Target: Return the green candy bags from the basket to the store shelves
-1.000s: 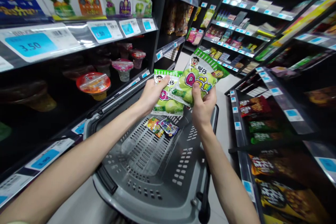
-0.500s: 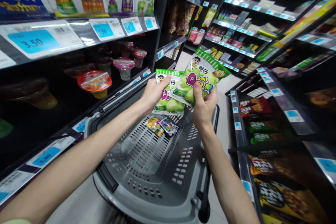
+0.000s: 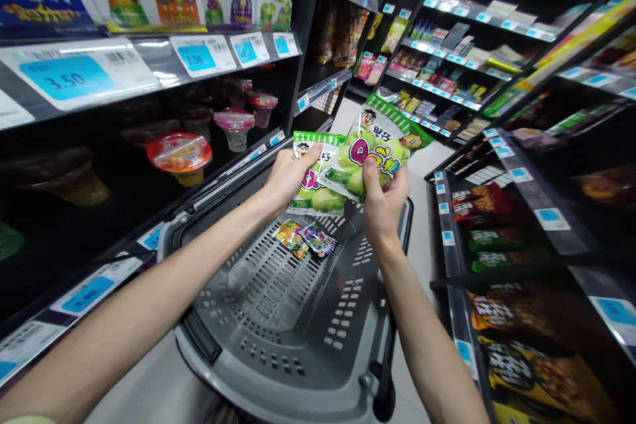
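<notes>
Dark shelves [image 3: 305, 13] flank the basket [image 3: 308, 401] — above it my left fingers [image 3: 312, 154] pinch one green bag [image 3: 322, 203], my right fingers [image 3: 370, 175] a matching bag [image 3: 355, 151] — seemingly comparing, with steady grips needed next.

Green bags [image 3: 375, 146] with striped tops [image 3: 393, 112], grey basket [image 3: 311, 391], orange packet [image 3: 291, 238], dark blue packet [image 3: 318, 239]

Both hands [image 3: 287, 179] [image 3: 385, 202] gripping, thumbs [image 3: 312, 154] uppermost, forearms [image 3: 163, 288] [image 3: 422, 318] outstretched (left fingers apparently curled)

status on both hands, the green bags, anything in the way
Left hand holding green bag. Right hand holding second green bag, partly covering the first. Basket below, two small packets inside.
</notes>
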`<state>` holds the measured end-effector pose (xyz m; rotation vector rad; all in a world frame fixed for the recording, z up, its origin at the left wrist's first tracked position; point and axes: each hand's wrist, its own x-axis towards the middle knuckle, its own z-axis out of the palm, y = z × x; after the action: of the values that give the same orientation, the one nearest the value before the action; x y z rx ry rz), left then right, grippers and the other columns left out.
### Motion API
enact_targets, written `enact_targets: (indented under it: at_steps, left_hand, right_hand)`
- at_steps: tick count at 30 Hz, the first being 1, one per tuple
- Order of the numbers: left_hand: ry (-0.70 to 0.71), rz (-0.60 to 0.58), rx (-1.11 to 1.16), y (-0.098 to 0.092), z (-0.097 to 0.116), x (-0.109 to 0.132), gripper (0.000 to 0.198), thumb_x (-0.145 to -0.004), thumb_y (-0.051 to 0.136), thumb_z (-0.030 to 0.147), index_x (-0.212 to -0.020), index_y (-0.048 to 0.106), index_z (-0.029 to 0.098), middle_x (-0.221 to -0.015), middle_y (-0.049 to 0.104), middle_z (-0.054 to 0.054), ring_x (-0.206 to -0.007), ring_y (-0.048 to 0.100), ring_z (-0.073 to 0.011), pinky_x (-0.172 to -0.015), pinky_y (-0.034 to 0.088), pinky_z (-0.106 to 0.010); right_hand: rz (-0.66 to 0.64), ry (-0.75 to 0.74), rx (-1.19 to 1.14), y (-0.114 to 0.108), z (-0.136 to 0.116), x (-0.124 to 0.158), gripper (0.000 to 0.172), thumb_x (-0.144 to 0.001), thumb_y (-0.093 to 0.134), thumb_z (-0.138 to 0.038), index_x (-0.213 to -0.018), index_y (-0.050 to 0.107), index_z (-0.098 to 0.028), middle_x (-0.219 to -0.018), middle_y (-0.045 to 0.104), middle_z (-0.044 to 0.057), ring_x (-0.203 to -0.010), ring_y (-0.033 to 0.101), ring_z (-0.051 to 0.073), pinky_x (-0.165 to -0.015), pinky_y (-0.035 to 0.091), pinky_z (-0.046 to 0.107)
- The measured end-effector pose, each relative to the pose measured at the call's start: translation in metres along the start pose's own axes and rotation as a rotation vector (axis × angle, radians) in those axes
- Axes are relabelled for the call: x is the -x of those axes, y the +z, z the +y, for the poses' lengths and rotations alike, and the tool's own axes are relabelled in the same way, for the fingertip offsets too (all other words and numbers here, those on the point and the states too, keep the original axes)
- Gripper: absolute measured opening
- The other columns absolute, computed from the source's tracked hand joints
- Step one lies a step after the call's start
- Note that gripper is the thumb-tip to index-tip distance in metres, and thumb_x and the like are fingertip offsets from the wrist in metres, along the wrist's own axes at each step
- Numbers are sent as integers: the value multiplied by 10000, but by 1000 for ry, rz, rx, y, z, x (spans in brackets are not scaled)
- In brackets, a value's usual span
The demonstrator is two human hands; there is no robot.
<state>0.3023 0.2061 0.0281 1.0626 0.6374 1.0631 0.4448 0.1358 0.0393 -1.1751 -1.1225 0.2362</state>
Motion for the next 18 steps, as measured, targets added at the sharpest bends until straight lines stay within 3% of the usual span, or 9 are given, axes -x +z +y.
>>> enact_targets:
  at_steps: [4,10,12,15,18]
  left_hand:
    - [4,-3,15,0,2,0,435,-770,716,565,-883,695,145,-778,743,-69,-713,695,-205,-726,579,-367]
    - [2,66,74,-7,13,-5,475,-780,708,557,-1007,688,141,-833,761,-96,-840,728,-263,-819,588,-429]
    - [-16,46,126,-10,18,-6,480,-787,697,550,-1041,690,142,-872,766,-99,-872,732,-267,-843,588,-434]
    - [-61,-40,204,-11,26,-4,474,-815,667,530,-1084,692,141,-937,769,-99,-930,730,-275,-882,585,-450]
    - [-94,-128,252,-8,30,1,452,-848,642,505,-1113,690,142,-998,765,-98,-986,720,-286,-916,574,-471]
  right_hand:
    - [36,-17,-11,2,-1,1,566,-862,659,-463,-1359,519,-230,-1216,642,87,-1179,618,243,-1067,480,468]
    - [348,-122,-48,-9,12,-9,504,-885,625,-444,-1341,494,-274,-1318,570,60,-1283,548,216,-1100,460,457]
    - [390,-97,-71,-15,19,-14,481,-890,607,-447,-1328,498,-280,-1320,567,57,-1270,558,214,-1079,481,456]
    - [355,-31,-118,-17,26,-17,463,-896,579,-449,-1319,503,-278,-1307,580,56,-1234,587,219,-1060,498,464]
    - [203,22,-126,-12,23,-13,492,-895,567,-478,-1335,499,-269,-1288,600,60,-1206,605,235,-1042,507,481]
